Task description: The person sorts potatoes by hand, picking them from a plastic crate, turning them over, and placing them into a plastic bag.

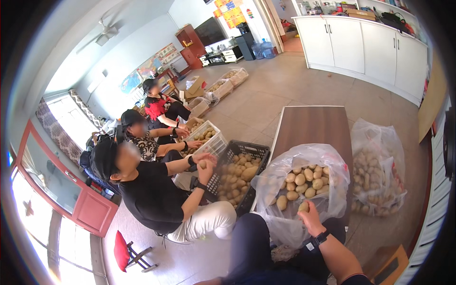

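My right hand (310,218), with a dark band at the wrist, holds a potato (303,206) over the near edge of an open clear plastic bag (274,222). Inside the bag lie several loose potatoes (300,178); the bag rests on a brown board-like table (310,124). My left hand is out of view; only part of the left forearm may show at the bottom edge, beside my dark-clad knee.
A black plastic crate (263,151) of potatoes stands left of the table. A co-worker (153,196) beside it holds a potato; two more people sit beyond, near a white crate (217,142). A filled plastic bag (377,171) lies right, and a red-topped stool (122,251) lower left.
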`<state>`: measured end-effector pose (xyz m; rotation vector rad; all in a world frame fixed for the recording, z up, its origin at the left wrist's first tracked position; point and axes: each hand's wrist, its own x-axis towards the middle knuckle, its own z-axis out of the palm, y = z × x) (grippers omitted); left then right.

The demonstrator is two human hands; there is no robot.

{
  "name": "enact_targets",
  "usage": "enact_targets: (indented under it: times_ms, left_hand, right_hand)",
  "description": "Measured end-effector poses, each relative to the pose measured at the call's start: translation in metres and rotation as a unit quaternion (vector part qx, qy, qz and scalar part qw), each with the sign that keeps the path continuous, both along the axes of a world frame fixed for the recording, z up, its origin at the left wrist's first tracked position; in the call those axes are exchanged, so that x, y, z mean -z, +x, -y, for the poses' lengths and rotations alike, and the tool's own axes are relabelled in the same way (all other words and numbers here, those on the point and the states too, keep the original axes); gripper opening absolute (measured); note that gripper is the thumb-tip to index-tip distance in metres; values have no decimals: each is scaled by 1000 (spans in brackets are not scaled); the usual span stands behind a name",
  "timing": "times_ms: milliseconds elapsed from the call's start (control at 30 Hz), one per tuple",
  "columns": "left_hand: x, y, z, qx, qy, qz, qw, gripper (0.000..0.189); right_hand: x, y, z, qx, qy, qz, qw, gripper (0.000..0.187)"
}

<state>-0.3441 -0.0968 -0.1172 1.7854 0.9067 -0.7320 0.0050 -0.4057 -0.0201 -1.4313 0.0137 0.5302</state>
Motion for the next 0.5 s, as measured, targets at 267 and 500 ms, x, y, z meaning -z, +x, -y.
enact_targets:
  times_ms: [267, 500]
  left_hand:
    - [-3, 13, 0, 12, 3, -4, 1000, 34]
    - [-7, 16, 11, 35, 8, -13, 999, 34]
  right_hand:
    - [-16, -4, 29, -41, -82, 173, 981, 64]
    - [-12, -8, 69, 38, -19, -8, 999, 62]
